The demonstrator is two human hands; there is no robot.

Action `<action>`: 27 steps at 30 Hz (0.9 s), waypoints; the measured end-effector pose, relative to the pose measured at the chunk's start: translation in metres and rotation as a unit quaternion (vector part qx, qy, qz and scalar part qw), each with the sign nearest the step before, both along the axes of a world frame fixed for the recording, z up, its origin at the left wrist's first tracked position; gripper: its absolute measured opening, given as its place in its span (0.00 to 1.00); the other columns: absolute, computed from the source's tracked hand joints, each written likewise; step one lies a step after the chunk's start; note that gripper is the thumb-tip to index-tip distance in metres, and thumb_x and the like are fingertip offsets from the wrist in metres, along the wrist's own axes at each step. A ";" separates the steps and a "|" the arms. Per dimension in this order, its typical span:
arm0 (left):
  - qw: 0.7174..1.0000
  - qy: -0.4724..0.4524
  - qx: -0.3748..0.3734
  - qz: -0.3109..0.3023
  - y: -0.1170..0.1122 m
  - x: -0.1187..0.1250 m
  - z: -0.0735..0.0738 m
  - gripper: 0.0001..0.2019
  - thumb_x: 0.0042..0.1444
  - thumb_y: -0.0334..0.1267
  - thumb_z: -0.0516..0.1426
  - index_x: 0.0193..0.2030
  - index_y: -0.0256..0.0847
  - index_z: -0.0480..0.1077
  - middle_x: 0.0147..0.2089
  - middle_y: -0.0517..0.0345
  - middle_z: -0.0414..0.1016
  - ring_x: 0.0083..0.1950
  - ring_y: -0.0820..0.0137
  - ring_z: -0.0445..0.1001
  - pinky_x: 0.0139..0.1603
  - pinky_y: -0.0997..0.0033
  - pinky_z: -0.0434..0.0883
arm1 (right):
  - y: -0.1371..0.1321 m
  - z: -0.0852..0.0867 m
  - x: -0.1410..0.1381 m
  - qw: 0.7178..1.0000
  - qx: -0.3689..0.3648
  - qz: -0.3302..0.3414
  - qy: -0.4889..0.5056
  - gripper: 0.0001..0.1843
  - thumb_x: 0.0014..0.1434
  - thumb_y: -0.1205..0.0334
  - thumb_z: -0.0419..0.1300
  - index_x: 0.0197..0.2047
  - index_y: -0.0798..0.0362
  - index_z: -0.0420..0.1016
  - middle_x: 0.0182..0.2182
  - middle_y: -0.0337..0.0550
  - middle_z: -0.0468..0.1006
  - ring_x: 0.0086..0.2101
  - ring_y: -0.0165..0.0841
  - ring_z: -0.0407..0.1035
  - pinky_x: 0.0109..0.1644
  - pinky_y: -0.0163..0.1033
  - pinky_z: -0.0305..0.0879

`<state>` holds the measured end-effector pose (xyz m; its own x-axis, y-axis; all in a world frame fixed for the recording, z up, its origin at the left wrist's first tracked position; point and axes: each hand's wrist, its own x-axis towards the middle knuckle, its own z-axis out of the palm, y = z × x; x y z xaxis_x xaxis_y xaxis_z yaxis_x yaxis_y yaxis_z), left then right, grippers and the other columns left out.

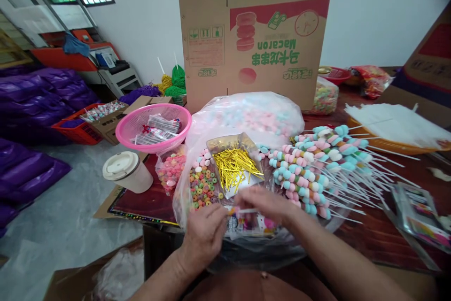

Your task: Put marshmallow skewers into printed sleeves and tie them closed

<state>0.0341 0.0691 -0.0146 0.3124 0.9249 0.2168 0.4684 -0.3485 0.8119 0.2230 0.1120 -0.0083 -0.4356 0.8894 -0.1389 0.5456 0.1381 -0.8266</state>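
Note:
My left hand point(205, 229) is closed, thumb and fingers pinching one end of a candy skewer point(246, 210), a short white stick with small orange and pink pieces near my fingertips. Just above the stick, my right hand point(269, 202) reaches in from the right; its fingers are blurred, so their grip is unclear. Below lies a printed plastic packet point(243, 226). Gold twist ties point(234, 165) fill a small open box in front of my hands. Ring-shaped candies point(203, 187) lie loose to the left. Finished-looking marshmallow skewers point(310, 174) are piled on the right.
Behind stand a clear bag of marshmallows point(246, 115) and a tall cardboard box point(211, 10). At left are a pink basket point(121, 127) of packets, a lidded cup point(139, 179) and a bag of gummies point(171, 169). White sticks point(398, 122) fill a basket at right, near flat wrappers point(421, 212).

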 end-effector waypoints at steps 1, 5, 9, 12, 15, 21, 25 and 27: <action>0.994 -0.064 -0.054 0.068 0.000 0.001 -0.003 0.06 0.51 0.37 0.58 0.35 0.43 0.75 0.32 0.52 0.75 0.34 0.65 0.72 0.37 0.69 0.67 | 0.018 -0.003 -0.002 0.997 0.061 -0.044 -0.033 0.18 0.62 0.60 0.43 0.28 0.55 0.69 0.21 0.38 0.70 0.24 0.28 0.65 0.30 0.32 0.61; 0.866 -0.299 -0.292 0.274 0.004 0.009 -0.008 0.10 0.40 0.41 0.64 0.30 0.40 0.72 0.23 0.61 0.71 0.20 0.73 0.68 0.18 0.78 0.60 | 0.076 -0.020 -0.013 0.975 0.165 -0.114 -0.092 0.09 0.53 0.71 0.53 0.24 0.56 0.70 0.29 0.48 0.72 0.38 0.37 0.64 0.43 0.40 0.59; 0.788 -0.388 -0.356 0.318 0.013 0.010 -0.001 0.14 0.36 0.39 0.65 0.32 0.39 0.70 0.22 0.62 0.72 0.17 0.74 0.68 0.14 0.81 0.58 | 0.076 -0.019 -0.011 0.963 0.219 -0.123 -0.098 0.10 0.53 0.71 0.53 0.22 0.55 0.70 0.30 0.49 0.72 0.39 0.38 0.62 0.46 0.43 0.57; 0.791 -0.393 -0.350 0.311 0.020 0.014 0.004 0.14 0.36 0.37 0.65 0.32 0.38 0.71 0.22 0.61 0.73 0.17 0.74 0.69 0.14 0.81 0.58 | 0.042 -0.005 -0.003 0.965 0.226 -0.112 -0.064 0.10 0.58 0.67 0.51 0.29 0.54 0.71 0.30 0.44 0.72 0.35 0.34 0.63 0.41 0.38 0.59; 0.809 -0.374 -0.347 0.293 0.023 0.026 0.009 0.11 0.37 0.36 0.64 0.31 0.37 0.73 0.22 0.61 0.73 0.17 0.74 0.69 0.14 0.82 0.58 | 0.000 0.008 -0.006 0.985 0.156 -0.071 0.036 0.11 0.60 0.63 0.48 0.30 0.53 0.69 0.22 0.35 0.67 0.25 0.28 0.61 0.29 0.31 0.57; 0.864 -0.313 -0.321 0.229 0.010 0.045 0.014 0.04 0.43 0.33 0.61 0.28 0.38 0.75 0.18 0.63 0.71 0.16 0.77 0.65 0.13 0.83 0.59 | -0.028 0.009 -0.016 0.985 0.050 -0.120 0.114 0.12 0.56 0.60 0.51 0.23 0.54 0.64 0.16 0.32 0.63 0.20 0.25 0.55 0.24 0.30 0.52; 0.900 -0.258 -0.319 0.146 -0.003 0.040 0.009 0.10 0.46 0.42 0.61 0.32 0.38 0.75 0.20 0.62 0.71 0.16 0.75 0.66 0.07 0.83 0.53 | -0.029 0.006 -0.011 0.983 0.041 -0.127 0.127 0.12 0.53 0.61 0.52 0.20 0.54 0.61 0.15 0.32 0.61 0.19 0.24 0.54 0.22 0.29 0.50; 0.904 -0.263 -0.309 0.132 -0.007 0.038 0.005 0.13 0.45 0.47 0.61 0.31 0.37 0.74 0.19 0.63 0.69 0.15 0.76 0.65 0.07 0.83 0.53 | -0.033 0.004 -0.010 0.982 0.045 -0.132 0.130 0.12 0.53 0.62 0.53 0.20 0.54 0.61 0.15 0.32 0.61 0.19 0.24 0.54 0.22 0.29 0.50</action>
